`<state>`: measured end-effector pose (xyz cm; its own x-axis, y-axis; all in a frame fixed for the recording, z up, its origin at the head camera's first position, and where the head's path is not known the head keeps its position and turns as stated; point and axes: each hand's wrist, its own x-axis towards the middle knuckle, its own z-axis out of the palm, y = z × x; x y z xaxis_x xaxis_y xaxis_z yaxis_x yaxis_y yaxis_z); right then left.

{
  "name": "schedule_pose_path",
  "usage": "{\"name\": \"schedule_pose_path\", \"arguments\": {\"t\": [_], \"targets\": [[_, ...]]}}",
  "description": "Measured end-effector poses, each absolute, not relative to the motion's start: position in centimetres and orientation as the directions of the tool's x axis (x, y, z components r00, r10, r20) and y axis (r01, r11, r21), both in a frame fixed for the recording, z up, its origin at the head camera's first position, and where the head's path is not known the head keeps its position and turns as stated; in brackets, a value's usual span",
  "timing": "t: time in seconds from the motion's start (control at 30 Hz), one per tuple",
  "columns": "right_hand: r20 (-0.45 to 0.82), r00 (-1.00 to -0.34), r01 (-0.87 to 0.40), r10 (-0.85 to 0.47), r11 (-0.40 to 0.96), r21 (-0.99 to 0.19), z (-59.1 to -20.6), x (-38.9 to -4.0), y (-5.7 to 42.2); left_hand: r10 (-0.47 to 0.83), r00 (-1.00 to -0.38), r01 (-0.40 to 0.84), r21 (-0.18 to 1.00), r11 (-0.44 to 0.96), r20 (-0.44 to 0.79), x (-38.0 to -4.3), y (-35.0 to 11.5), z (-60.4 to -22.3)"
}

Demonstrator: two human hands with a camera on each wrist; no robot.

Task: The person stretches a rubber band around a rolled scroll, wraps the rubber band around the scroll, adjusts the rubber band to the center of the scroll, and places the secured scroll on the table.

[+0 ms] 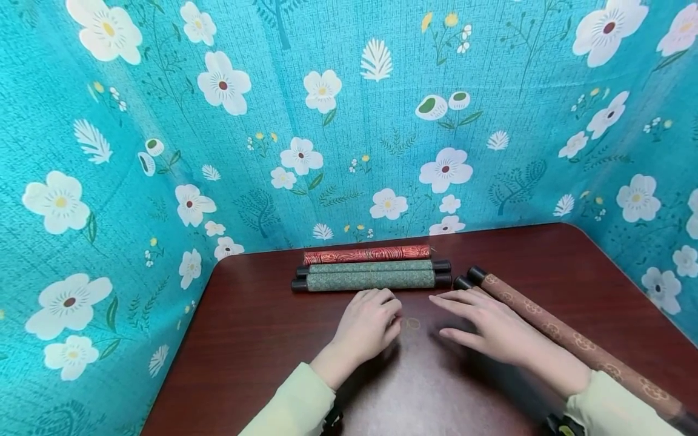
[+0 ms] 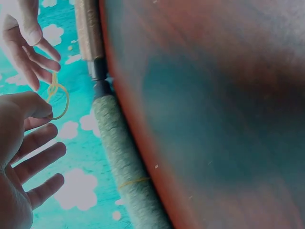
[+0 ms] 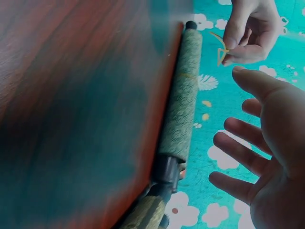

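Note:
Between the thumb and forefinger of my left hand [image 1: 368, 321] a thin yellow rubber band [image 2: 68, 101] is pinched, its loop hanging out to the side. In the right wrist view, the rubber band [image 3: 219, 56] sticks out from the left hand's fingertips [image 3: 230, 44]. My right hand [image 1: 491, 324] is held over the table with its fingers spread and nothing in its grasp. Closest beyond the left hand lies the nearer green scroll [image 1: 371, 280], with black end knobs. Another yellow band [image 2: 133, 182] circles a green scroll.
Behind the nearer scroll lie a second green scroll [image 1: 376, 267] and a red patterned roll [image 1: 368, 254]. A long brown scroll [image 1: 553, 327] slants along the right, beside another brown one partly hidden by the right hand. Flowered turquoise cloth [image 1: 349, 139] surrounds the dark red table [image 1: 245, 339].

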<state>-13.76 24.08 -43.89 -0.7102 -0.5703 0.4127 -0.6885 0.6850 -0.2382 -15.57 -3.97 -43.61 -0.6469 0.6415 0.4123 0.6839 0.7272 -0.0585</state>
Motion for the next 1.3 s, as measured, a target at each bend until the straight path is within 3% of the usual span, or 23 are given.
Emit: {"name": "schedule_pose_path", "arguments": {"t": [0.2, 0.47, 0.6, 0.83, 1.07, 1.3], "targets": [[0.453, -0.686, -0.713, -0.570, 0.651, -0.261, -43.1, -14.3, 22.7, 0.627, -0.624, 0.706, -0.007, 0.708, 0.467, -15.7, -4.4, -42.3], [0.425, -0.711, -0.700, -0.560, 0.623, -0.349, -42.3, -14.9, 21.3, 0.609, -0.603, 0.715, 0.011, 0.699, 0.515, -15.7, -4.6, -41.4], [0.473, -0.671, -0.739, -0.570, 0.568, -0.363, -42.3, -15.2, 20.8, 0.601, -0.597, 0.722, 0.029, 0.691, 0.532, -15.7, -4.7, -41.1], [0.553, -0.603, -0.796, -0.574, 0.482, -0.367, -42.3, -15.7, 20.0, 0.581, -0.630, 0.716, 0.096, 0.691, 0.516, -15.7, -4.8, -40.7], [0.608, -0.565, -0.822, -0.559, 0.449, -0.351, -42.4, -16.0, 19.6, 0.551, -0.617, 0.725, 0.132, 0.676, 0.562, -15.7, -4.8, -40.9], [0.665, -0.524, -0.847, -0.532, 0.410, -0.338, -42.3, -16.2, 19.3, 0.504, -0.674, 0.713, 0.296, 0.636, 0.540, -15.8, -5.0, -40.8]]}}
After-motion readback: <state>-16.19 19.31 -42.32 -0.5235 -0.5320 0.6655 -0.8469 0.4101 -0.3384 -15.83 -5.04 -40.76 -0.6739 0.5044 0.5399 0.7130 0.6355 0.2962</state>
